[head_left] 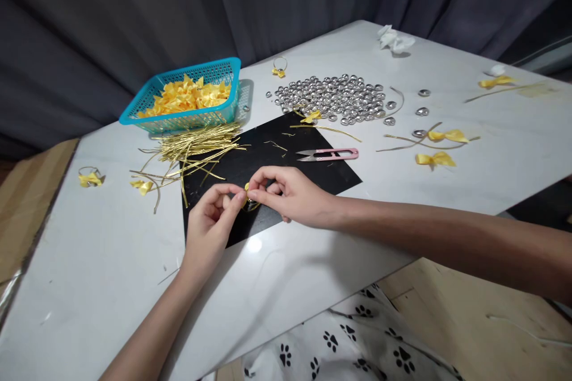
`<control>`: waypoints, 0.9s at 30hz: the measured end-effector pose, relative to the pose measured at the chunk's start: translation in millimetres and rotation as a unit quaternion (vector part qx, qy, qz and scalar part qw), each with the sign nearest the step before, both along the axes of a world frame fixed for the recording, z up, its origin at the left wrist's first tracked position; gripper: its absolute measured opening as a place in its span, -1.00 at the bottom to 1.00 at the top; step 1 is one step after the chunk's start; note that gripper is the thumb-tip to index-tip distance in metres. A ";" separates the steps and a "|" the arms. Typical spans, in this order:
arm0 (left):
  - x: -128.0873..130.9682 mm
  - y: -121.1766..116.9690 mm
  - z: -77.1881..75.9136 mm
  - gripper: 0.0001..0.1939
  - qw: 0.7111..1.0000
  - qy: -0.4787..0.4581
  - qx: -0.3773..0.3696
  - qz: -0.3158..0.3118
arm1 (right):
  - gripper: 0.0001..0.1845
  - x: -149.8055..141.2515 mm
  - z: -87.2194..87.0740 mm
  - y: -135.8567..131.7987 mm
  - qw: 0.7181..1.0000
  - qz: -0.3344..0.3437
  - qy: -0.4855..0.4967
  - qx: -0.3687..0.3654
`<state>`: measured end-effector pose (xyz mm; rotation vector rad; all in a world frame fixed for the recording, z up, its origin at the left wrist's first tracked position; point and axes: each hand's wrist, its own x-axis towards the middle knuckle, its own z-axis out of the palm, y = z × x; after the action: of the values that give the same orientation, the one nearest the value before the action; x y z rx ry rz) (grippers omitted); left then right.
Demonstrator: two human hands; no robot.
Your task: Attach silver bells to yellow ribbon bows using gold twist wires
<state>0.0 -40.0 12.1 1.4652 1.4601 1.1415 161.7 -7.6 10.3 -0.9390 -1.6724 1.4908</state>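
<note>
Above a black mat [250,152], my left hand [213,211] and my right hand [286,193] meet with fingertips nearly touching. Both are pinched on a small yellow ribbon bow [247,187]. A silvery bead and a thin gold wire loop [252,207] show just under the fingers, partly hidden by them. On the mat beyond my right hand lie thread snips [330,155] with a pink handle. Up and left of my hands is a loose pile of gold wire ties [192,146].
A blue basket [179,113] of yellow bows stands at the back left. Many silver beads [333,97] are spread at the back middle. Loose bows [435,159] with wires lie on the right. Finished-looking bow rings [90,178] sit apart. Crumpled white tissue [395,40] is at the far right.
</note>
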 end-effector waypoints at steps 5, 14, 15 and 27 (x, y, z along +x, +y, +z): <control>-1.7 -0.2 -1.4 -0.88 0.999 0.006 0.031 -0.012 | -0.89 -0.4 -1.5 0.1 1.000 0.002 0.002 -0.004; -3.1 -1.6 -1.9 -0.84 0.997 0.067 0.023 0.008 | -0.88 -0.3 -2.1 1.3 1.000 0.002 0.006 -0.007; -3.2 -1.6 -1.7 -0.83 0.998 0.067 0.018 0.009 | -0.88 -0.2 -2.0 1.3 1.000 0.001 0.005 -0.009; 1.7 -1.6 -0.1 -0.80 1.000 0.001 -0.002 -0.015 | -0.91 0.1 0.5 1.6 1.000 -0.004 -0.003 -0.014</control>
<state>1.7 -41.7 12.0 1.4818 1.4360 1.1188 161.8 -6.0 10.8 -0.9650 -1.6526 1.5112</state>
